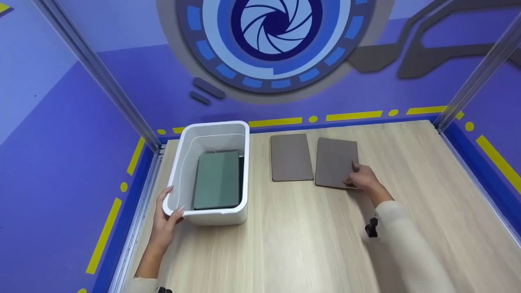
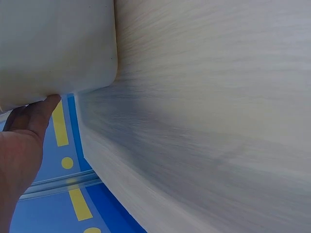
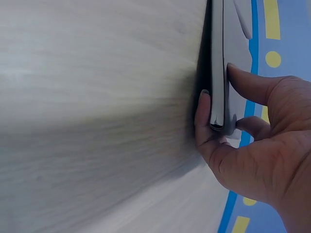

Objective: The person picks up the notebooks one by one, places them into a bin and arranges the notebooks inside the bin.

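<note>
My left hand [image 1: 164, 224] grips the near left corner of a white plastic bin [image 1: 246, 183], thumb and fingers at its rim. Inside the bin lies a green book [image 1: 217, 179], with a dark edge showing beneath it on the right. My right hand [image 1: 363, 179] pinches the near right corner of a brown notebook [image 1: 336, 162]. In the right wrist view, the thumb is on one cover of this notebook [image 3: 217, 63] and a finger is under the other, its pale page edges between them. A second brown notebook [image 1: 291, 156] lies flat just to its left.
The wooden table [image 1: 285, 244] ends at a purple-blue back wall [image 1: 138, 77] with yellow marks. Metal posts [image 1: 101, 77] stand at the back corners. A thin pale cord [image 1: 185, 162] runs along the bin's inner wall.
</note>
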The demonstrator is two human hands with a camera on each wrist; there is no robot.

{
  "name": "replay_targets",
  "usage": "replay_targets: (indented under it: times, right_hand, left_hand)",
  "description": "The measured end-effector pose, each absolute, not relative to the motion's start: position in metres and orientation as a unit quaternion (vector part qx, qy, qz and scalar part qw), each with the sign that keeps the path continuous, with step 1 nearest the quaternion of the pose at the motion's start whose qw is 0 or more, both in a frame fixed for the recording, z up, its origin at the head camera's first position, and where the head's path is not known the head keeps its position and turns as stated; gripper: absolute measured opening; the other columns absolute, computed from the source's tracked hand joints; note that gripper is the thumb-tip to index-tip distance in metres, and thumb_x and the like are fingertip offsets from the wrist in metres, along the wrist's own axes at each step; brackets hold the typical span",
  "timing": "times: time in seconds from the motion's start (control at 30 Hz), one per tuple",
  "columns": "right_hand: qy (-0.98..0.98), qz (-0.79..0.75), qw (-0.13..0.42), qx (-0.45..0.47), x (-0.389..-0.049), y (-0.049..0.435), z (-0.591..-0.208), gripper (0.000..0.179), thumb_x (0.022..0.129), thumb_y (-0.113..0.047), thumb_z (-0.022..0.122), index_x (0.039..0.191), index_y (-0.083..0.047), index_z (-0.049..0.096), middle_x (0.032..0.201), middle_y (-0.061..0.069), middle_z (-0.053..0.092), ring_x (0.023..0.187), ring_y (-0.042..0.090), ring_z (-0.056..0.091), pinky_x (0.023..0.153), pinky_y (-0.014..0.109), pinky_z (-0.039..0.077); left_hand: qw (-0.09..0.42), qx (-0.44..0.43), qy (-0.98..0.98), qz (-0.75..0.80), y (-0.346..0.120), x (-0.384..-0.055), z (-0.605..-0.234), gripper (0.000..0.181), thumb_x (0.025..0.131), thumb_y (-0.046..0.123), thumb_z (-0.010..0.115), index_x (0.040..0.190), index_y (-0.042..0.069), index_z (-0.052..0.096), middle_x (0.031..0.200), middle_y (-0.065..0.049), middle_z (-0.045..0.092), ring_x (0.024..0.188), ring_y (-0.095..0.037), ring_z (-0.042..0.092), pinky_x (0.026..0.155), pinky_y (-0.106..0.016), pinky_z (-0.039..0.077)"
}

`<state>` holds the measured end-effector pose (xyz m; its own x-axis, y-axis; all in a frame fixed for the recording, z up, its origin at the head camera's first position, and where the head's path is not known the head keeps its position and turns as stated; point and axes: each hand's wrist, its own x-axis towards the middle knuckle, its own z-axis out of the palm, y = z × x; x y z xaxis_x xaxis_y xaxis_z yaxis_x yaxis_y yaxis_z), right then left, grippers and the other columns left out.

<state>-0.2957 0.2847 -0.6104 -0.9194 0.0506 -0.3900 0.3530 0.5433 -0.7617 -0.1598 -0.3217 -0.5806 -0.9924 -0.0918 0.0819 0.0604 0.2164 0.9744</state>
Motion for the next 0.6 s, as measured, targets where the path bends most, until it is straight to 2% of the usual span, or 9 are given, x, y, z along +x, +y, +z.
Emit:
replay_targets:
  times: [0.1, 0.17, 0.23, 0.33, 0.4, 0.43, 0.53, 0.6]
  right_hand:
    - [0.863, -0.462, 0.167, 0.12, -0.2941, 0.2865, -0.6078, 0.093, 0.094, -0.011, 0.067, 0.167, 0.0, 0.011, 0.174, 0.028, 0.012, 0.164, 0.041, 0.017, 0.132, 0.053, 0.023]
    - [0.855, -0.472, 0.174, 0.128, -0.2929, 0.2874, -0.6078, 0.09, 0.095, -0.011, 0.066, 0.167, -0.001, 0.013, 0.174, 0.027, 0.016, 0.161, 0.041, 0.03, 0.13, 0.052, 0.03]
    - [0.855, -0.469, 0.177, 0.133, -0.2915, 0.2881, -0.6073, 0.086, 0.097, -0.013, 0.063, 0.167, 0.0, 0.015, 0.174, 0.027, 0.018, 0.16, 0.041, 0.031, 0.129, 0.051, 0.032]
    - [0.858, -0.462, 0.177, 0.136, -0.2902, 0.2892, -0.6072, 0.08, 0.099, -0.014, 0.057, 0.166, 0.001, 0.017, 0.174, 0.027, 0.018, 0.162, 0.043, 0.027, 0.13, 0.052, 0.031]
    - [0.871, -0.443, 0.169, 0.127, -0.2897, 0.2899, -0.6077, 0.077, 0.099, -0.014, 0.056, 0.165, 0.003, 0.02, 0.173, 0.03, 0.016, 0.164, 0.045, 0.015, 0.131, 0.054, 0.025]
    - [0.874, -0.439, 0.167, 0.125, -0.2892, 0.2899, -0.6083, 0.076, 0.099, -0.013, 0.055, 0.165, 0.004, 0.02, 0.173, 0.03, 0.016, 0.164, 0.045, 0.014, 0.131, 0.054, 0.025]
    - [0.877, -0.435, 0.162, 0.122, -0.2872, 0.2901, -0.6112, 0.076, 0.099, -0.011, 0.057, 0.164, 0.004, 0.022, 0.173, 0.029, 0.018, 0.161, 0.04, 0.029, 0.128, 0.052, 0.033]
    - [0.877, -0.436, 0.159, 0.123, -0.2857, 0.2905, -0.6134, 0.075, 0.099, -0.01, 0.058, 0.165, 0.003, 0.023, 0.173, 0.028, 0.02, 0.151, 0.037, 0.04, 0.122, 0.05, 0.04]
  left_hand:
    - [0.063, 0.011, -0.777, -0.626, -0.3207, -0.161, -0.5803, 0.07, 0.105, 0.005, 0.058, 0.166, 0.018, 0.027, 0.155, -0.004, 0.035, 0.113, -0.014, 0.059, 0.086, -0.022, 0.058]
    - [0.063, 0.011, -0.777, -0.626, -0.3206, -0.1611, -0.58, 0.07, 0.105, 0.005, 0.059, 0.166, 0.018, 0.027, 0.154, -0.005, 0.036, 0.11, -0.013, 0.059, 0.085, -0.023, 0.058]
    - [0.063, 0.011, -0.776, -0.627, -0.3206, -0.1615, -0.5798, 0.07, 0.105, 0.005, 0.059, 0.166, 0.018, 0.027, 0.152, -0.006, 0.037, 0.107, -0.013, 0.06, 0.084, -0.025, 0.059]
    - [0.066, 0.011, -0.774, -0.629, -0.3209, -0.1613, -0.5801, 0.071, 0.105, 0.003, 0.059, 0.166, 0.017, 0.027, 0.149, -0.006, 0.038, 0.103, -0.01, 0.06, 0.083, -0.027, 0.059]
    - [0.07, 0.01, -0.772, -0.632, -0.3211, -0.161, -0.5804, 0.071, 0.104, 0.002, 0.059, 0.166, 0.017, 0.028, 0.149, -0.005, 0.038, 0.1, -0.008, 0.061, 0.082, -0.027, 0.06]
    - [0.07, 0.008, -0.772, -0.632, -0.3213, -0.1608, -0.5806, 0.071, 0.104, 0.002, 0.059, 0.166, 0.016, 0.027, 0.15, -0.006, 0.037, 0.099, -0.008, 0.061, 0.082, -0.027, 0.06]
    - [0.071, 0.006, -0.771, -0.633, -0.3214, -0.1605, -0.5809, 0.071, 0.104, 0.001, 0.059, 0.166, 0.016, 0.027, 0.15, -0.003, 0.036, 0.096, -0.006, 0.061, 0.081, -0.025, 0.059]
    - [0.07, 0.006, -0.771, -0.633, -0.3214, -0.1603, -0.5811, 0.071, 0.104, 0.001, 0.059, 0.166, 0.016, 0.027, 0.15, -0.002, 0.037, 0.095, -0.006, 0.061, 0.081, -0.025, 0.059]
